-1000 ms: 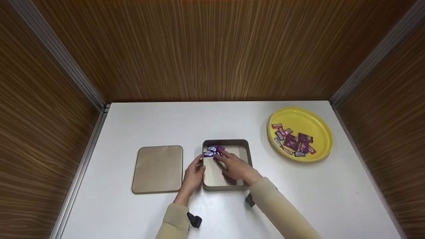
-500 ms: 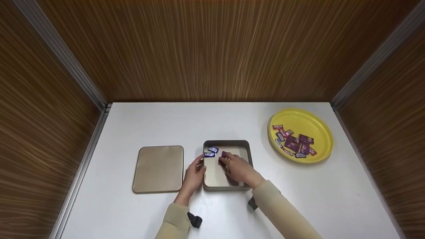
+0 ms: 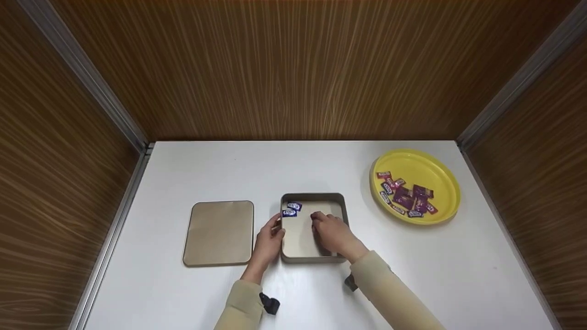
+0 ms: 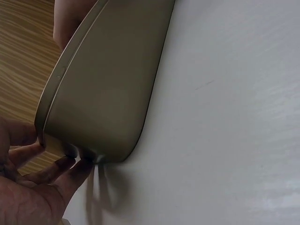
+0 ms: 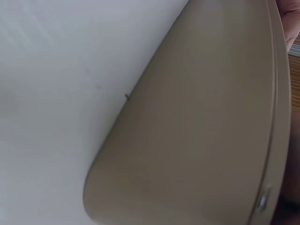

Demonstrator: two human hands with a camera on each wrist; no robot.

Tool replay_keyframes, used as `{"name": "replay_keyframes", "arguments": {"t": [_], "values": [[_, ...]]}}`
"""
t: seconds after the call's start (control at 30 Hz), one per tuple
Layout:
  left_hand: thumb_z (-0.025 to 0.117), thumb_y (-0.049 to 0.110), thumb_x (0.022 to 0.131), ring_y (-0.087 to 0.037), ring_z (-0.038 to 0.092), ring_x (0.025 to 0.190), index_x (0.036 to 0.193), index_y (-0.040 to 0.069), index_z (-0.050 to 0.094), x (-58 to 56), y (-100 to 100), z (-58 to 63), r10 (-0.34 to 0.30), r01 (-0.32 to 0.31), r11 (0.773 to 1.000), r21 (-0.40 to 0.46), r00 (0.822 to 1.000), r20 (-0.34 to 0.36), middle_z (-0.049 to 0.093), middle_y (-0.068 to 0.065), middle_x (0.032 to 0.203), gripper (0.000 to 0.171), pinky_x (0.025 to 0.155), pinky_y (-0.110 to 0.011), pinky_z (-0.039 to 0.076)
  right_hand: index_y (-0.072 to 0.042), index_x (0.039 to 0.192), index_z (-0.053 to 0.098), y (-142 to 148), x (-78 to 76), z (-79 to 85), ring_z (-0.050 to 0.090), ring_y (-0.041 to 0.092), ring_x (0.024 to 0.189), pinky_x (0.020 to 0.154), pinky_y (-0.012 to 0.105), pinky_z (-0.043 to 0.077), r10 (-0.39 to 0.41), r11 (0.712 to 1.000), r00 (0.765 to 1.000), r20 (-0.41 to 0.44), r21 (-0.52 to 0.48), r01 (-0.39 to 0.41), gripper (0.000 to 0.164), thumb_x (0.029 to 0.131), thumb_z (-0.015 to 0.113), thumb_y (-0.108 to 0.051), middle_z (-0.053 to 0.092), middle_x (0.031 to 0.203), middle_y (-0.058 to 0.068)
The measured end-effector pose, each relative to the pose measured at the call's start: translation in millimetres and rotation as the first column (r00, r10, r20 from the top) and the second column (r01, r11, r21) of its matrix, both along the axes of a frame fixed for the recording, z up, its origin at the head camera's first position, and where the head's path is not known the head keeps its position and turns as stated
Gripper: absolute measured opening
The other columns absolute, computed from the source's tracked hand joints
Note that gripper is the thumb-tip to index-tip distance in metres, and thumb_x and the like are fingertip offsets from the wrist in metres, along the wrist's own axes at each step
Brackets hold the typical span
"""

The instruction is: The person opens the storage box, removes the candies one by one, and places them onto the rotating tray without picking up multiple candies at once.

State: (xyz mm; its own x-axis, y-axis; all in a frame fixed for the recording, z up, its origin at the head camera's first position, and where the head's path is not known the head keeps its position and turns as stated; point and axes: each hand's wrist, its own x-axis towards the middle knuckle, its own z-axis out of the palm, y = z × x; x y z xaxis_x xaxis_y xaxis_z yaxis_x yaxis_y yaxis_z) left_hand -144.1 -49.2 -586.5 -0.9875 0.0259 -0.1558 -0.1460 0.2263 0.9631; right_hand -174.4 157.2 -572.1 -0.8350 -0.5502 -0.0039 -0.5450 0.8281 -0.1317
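Observation:
A shallow gold-coloured tin (image 3: 316,260) stands without its lid in the middle of the table. My left hand (image 3: 267,243) rests its fingers along the tin's outer left side; in the left wrist view they touch the wall near a rounded corner of the tin (image 4: 103,79). Inside, my right hand (image 3: 334,234) has curled fingers low over the tin's floor. It pinches a purple wrapped candy, now nearly hidden by the fingers. Two blue wrapped candies (image 3: 290,213) lie in the tin's back left corner. The right wrist view is mostly the tin's outer wall (image 5: 187,117).
To the left lies the flat square lid (image 3: 219,233). A round yellow tray (image 3: 426,167) at the back right holds several red, blue and purple wrapped candies (image 3: 403,198). Wood-grain panels (image 3: 302,68) enclose the white table (image 3: 220,169) at the back and sides.
My right hand has drawn the purple candy away from the blue ones, rightward in the tin, and its fingers have curled further. The left hand has kept its place.

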Motion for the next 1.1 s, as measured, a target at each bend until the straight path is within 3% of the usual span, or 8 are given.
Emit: {"name": "replay_keyframes", "arguments": {"t": [0.2,0.4,0.8,0.97,1.1], "values": [[0.053,0.0,0.097,-0.04,0.052,0.124,0.146,0.0,0.042,-0.1,0,0.7,-0.003,0.003,1.0,-0.004,1.0,0.027,0.052,-0.026,0.134,0.05,0.104,-0.047,0.041,-0.001,0.103,0.073,1,-0.1,-4.0,0.064,0.031,0.078,0.065,0.044,0.054,0.022,0.999,0.995,-0.098,-0.032,-0.025,0.018,0.09,0.061,-0.003,0.067,0.107,0.007],[0.053,-0.001,0.096,-0.04,0.053,0.123,0.145,-0.002,0.042,-0.1,0,1.8,-0.011,0.012,1.0,-0.009,1.0,0.005,0.053,-0.027,0.133,0.05,0.103,-0.047,0.042,-0.009,0.088,0.076,3,-0.6,-7.3,0.063,0.026,0.066,0.058,0.041,0.052,0.019,0.999,0.98,-0.196,-0.035,-0.026,0.013,0.085,0.066,-0.001,0.069,0.092,0.003],[0.051,-0.003,0.097,-0.041,0.052,0.122,0.146,-0.002,0.041,-1.6,0,1.0,-0.043,0.043,0.999,0.001,0.999,0.002,0.05,-0.029,0.135,0.05,0.103,-0.046,0.042,-0.014,0.083,0.078,3,0.2,-8.5,0.063,0.023,0.065,0.054,0.038,0.054,-0.067,0.997,0.98,-0.188,0.033,0.075,0.009,0.086,0.071,-0.008,0.066,0.088,0.001],[0.051,-0.002,0.097,-0.041,0.053,0.122,0.146,-0.002,0.041,-1.9,0,1.3,-0.039,0.039,0.999,-0.004,0.999,-0.004,0.051,-0.029,0.135,0.05,0.103,-0.047,0.042,-0.015,0.087,0.075,4,0.1,-9.9,0.059,0.023,0.066,0.054,0.038,0.052,-0.073,0.997,0.982,-0.174,0.002,0.075,0.005,0.084,0.074,-0.01,0.06,0.086,0.004],[0.051,-0.002,0.097,-0.041,0.053,0.122,0.146,-0.002,0.041,-1.5,-1,1.7,-0.039,0.039,0.999,-0.01,0.999,-0.004,0.051,-0.029,0.135,0.05,0.103,-0.047,0.042,-0.009,0.095,0.07,5,0.6,-10.9,0.06,0.026,0.07,0.055,0.039,0.054,-0.084,0.996,0.985,-0.15,-0.05,0.077,0.011,0.087,0.069,-0.003,0.057,0.087,0.009]]}}
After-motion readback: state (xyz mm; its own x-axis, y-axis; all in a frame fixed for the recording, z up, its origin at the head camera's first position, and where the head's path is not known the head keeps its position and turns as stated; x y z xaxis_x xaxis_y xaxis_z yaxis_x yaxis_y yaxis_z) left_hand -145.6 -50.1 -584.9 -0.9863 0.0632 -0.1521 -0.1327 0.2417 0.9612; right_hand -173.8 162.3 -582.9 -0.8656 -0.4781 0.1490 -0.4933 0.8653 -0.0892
